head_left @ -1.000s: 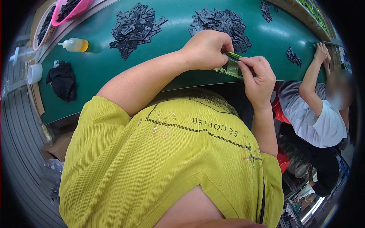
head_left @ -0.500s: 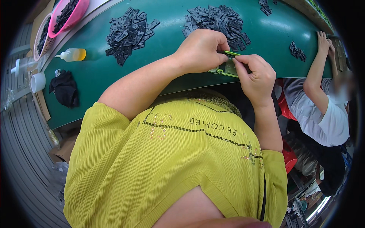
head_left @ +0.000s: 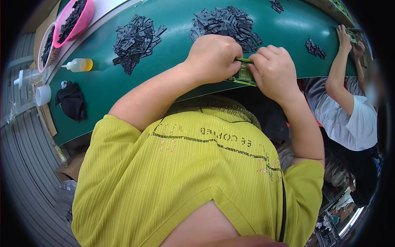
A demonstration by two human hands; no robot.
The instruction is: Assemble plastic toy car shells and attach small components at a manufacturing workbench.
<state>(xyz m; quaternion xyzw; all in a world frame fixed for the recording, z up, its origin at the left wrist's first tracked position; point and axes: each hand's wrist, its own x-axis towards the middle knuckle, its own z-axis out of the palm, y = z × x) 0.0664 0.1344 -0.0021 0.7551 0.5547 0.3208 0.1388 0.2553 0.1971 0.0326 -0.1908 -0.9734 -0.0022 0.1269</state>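
Note:
Between my hands, over the near edge of the table, is a bright green frame-like plastic part (head_left: 245,75) with a clear or hollow middle. My left hand (head_left: 214,57) is closed on its left end, with the thumb and fingers curled in. Gripping its right upper side is my right hand (head_left: 273,72), fingers bent and thumb pressed against it. A dark strip seems to lie along its far edge; my fingers partly hide it. Just beyond my hands lies a heap of small flat black plastic pieces (head_left: 224,22).
A second heap of black pieces (head_left: 135,41) lies left on the green table (head_left: 173,33). Farther left are a bottle of yellow liquid (head_left: 80,65), a black cloth (head_left: 70,101), a white cup (head_left: 42,95) and a pink basket (head_left: 76,26). A co-worker's arm (head_left: 339,74) reaches in at right.
My right hand has turned, its fingers now curled over the green part's far edge. My left hand has closed more around the left end. The view has shifted slightly.

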